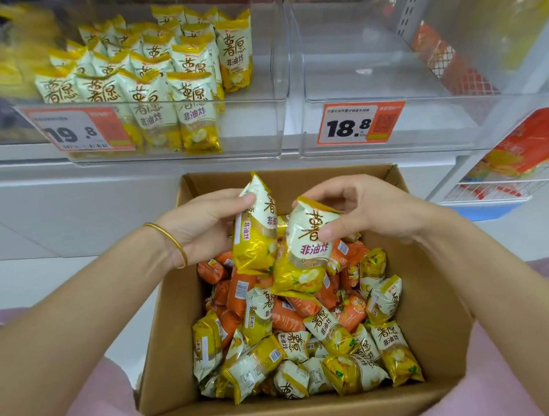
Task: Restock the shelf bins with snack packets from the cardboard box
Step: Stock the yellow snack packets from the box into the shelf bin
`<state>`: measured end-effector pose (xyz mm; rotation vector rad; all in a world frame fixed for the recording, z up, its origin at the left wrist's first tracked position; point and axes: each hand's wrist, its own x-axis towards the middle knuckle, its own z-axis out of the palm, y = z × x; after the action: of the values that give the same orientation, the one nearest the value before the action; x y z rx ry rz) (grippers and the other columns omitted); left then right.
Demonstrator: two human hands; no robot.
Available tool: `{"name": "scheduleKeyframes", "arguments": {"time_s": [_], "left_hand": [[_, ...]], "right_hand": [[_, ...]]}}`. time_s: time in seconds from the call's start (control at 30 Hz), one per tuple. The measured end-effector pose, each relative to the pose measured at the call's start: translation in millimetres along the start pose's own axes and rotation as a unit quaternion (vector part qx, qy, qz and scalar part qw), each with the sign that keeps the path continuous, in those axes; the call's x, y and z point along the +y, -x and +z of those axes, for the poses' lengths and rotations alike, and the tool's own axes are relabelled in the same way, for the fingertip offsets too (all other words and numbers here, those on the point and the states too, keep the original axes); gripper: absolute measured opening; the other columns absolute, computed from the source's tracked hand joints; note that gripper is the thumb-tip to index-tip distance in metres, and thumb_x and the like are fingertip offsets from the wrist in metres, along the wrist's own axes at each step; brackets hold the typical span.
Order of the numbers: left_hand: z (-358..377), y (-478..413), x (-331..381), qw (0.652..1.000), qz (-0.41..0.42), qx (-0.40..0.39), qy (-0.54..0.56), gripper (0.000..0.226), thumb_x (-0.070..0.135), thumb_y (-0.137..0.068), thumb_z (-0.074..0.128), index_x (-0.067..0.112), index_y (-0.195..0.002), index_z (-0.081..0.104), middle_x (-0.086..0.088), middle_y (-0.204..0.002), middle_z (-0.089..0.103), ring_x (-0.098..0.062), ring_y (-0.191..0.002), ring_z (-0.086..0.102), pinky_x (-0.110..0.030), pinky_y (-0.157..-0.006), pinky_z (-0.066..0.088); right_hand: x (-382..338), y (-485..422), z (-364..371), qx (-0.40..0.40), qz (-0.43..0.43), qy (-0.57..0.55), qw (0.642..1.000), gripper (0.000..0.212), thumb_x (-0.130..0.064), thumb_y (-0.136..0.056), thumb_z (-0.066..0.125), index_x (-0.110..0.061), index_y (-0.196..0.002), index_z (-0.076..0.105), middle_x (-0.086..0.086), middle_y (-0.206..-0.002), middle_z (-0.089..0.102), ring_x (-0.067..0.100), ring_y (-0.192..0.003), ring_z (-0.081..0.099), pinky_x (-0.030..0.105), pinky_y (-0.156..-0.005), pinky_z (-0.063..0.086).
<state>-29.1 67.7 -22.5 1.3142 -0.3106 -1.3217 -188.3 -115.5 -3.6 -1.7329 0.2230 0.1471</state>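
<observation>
Hovering above the cardboard box [431, 311], the left hand [201, 224] pinched the first yellow packet [256, 240] near its top seal, while the fingers [330, 231] of the right hand [362, 212] curled round the second yellow packet [304, 254] just beside it; both grips sat high on slick foil, so either packet could have slipped back into the box on the lift to the left bin [256, 129]. Orange packets [239, 292] lay mixed among the yellow ones; a careless grab could have put the wrong flavour into that bin.
</observation>
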Motion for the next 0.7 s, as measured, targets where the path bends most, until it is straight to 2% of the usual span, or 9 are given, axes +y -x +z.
{"name": "scheduleKeyframes", "arguments": {"time_s": [0.17, 0.23, 0.3, 0.37, 0.43, 0.53, 0.6, 0.63, 0.7], "left_hand": [[10, 3, 10, 0.997, 0.066, 0.030, -0.001, 0.050, 0.023, -0.080, 0.061, 0.007, -0.127, 0.056, -0.020, -0.122, 0.062, -0.034, -0.110, 0.060, -0.040, -0.084, 0.055], [10, 5, 19, 0.996, 0.089, 0.028, 0.007, 0.052, 0.023, -0.083, 0.065, 0.005, -0.129, 0.054, -0.019, -0.124, 0.061, -0.033, -0.112, 0.059, -0.041, -0.087, 0.054], [11, 8, 31, 0.993, 0.113, 0.036, 0.008, 0.053, 0.025, -0.082, 0.065, 0.003, -0.128, 0.053, -0.017, -0.118, 0.063, -0.027, -0.100, 0.064, -0.036, -0.076, 0.058], [14, 9, 45, 0.989, 0.149, 0.026, -0.002, 0.047, 0.027, -0.081, 0.061, 0.002, -0.121, 0.056, -0.015, -0.109, 0.065, -0.021, -0.088, 0.066, -0.031, -0.068, 0.058], [15, 9, 64, 0.981, 0.191, 0.021, -0.017, 0.045, 0.029, -0.084, 0.064, 0.002, -0.119, 0.057, -0.015, -0.107, 0.065, -0.022, -0.088, 0.065, -0.032, -0.072, 0.057], [8, 7, 94, 0.965, 0.253, 0.056, -0.040, 0.054, 0.035, -0.080, 0.057, -0.003, -0.119, 0.055, -0.018, -0.106, 0.063, -0.029, -0.093, 0.060, -0.040, -0.080, 0.051], [1, 4, 111, 0.945, 0.300, 0.119, -0.056, 0.052, 0.036, -0.083, 0.057, -0.001, -0.119, 0.056, -0.017, -0.108, 0.062, -0.032, -0.098, 0.056, -0.048, -0.087, 0.044], [-4, 1, 117, 0.926, 0.333, 0.161, -0.075, 0.038, 0.033, -0.087, 0.056, 0.006, -0.113, 0.059, -0.013, -0.109, 0.063, -0.029, -0.101, 0.057, -0.048, -0.093, 0.044], [-18, -6, 127, 0.842, 0.408, 0.285, -0.207, 0.013, 0.021, -0.095, 0.051, 0.018, -0.104, 0.060, -0.003, -0.112, 0.062, -0.015, -0.104, 0.056, -0.028, -0.100, 0.044]], "right_hand": [[-19, -10, 4, 0.013, -0.066, 0.012, 0.998, 0.049, -0.015, -0.064, 0.084, -0.025, -0.108, 0.065, -0.001, -0.118, 0.064, 0.011, -0.107, 0.063, 0.029, -0.089, 0.052], [-30, -12, -1, 0.047, -0.105, 0.117, 0.986, 0.050, -0.037, -0.058, 0.080, -0.038, -0.106, 0.064, -0.009, -0.138, 0.046, 0.003, -0.122, 0.051, 0.027, -0.098, 0.046], [-46, -15, -4, 0.044, -0.132, 0.138, 0.981, 0.048, -0.042, -0.057, 0.077, -0.042, -0.103, 0.064, -0.016, -0.147, 0.033, -0.005, -0.129, 0.041, 0.017, -0.099, 0.042], [-63, -21, -5, 0.020, -0.150, 0.092, 0.984, 0.045, -0.035, -0.057, 0.079, -0.042, -0.099, 0.067, -0.019, -0.140, 0.042, -0.007, -0.126, 0.045, 0.012, -0.094, 0.042], [-81, -32, -9, 0.014, -0.150, 0.059, 0.987, 0.045, -0.022, -0.057, 0.083, -0.035, -0.098, 0.068, -0.018, -0.119, 0.059, 0.000, -0.111, 0.058, 0.018, -0.089, 0.048], [-113, -50, -17, 0.031, -0.149, 0.076, 0.985, 0.048, -0.017, -0.059, 0.084, -0.027, -0.101, 0.064, -0.011, -0.104, 0.067, 0.010, -0.096, 0.064, 0.027, -0.082, 0.054], [-137, -59, -22, 0.052, -0.161, 0.094, 0.981, 0.048, -0.015, -0.059, 0.088, -0.024, -0.100, 0.064, -0.012, -0.099, 0.068, 0.007, -0.093, 0.065, 0.024, -0.080, 0.054], [-149, -63, -24, 0.066, -0.170, 0.106, 0.978, 0.045, -0.015, -0.059, 0.086, -0.023, -0.098, 0.064, -0.013, -0.096, 0.068, 0.004, -0.089, 0.065, 0.020, -0.077, 0.053], [-171, -73, -28, 0.107, -0.179, 0.174, 0.962, 0.038, -0.019, -0.063, 0.079, -0.020, -0.098, 0.065, -0.014, -0.096, 0.065, -0.002, -0.084, 0.063, 0.014, -0.076, 0.050]]}}
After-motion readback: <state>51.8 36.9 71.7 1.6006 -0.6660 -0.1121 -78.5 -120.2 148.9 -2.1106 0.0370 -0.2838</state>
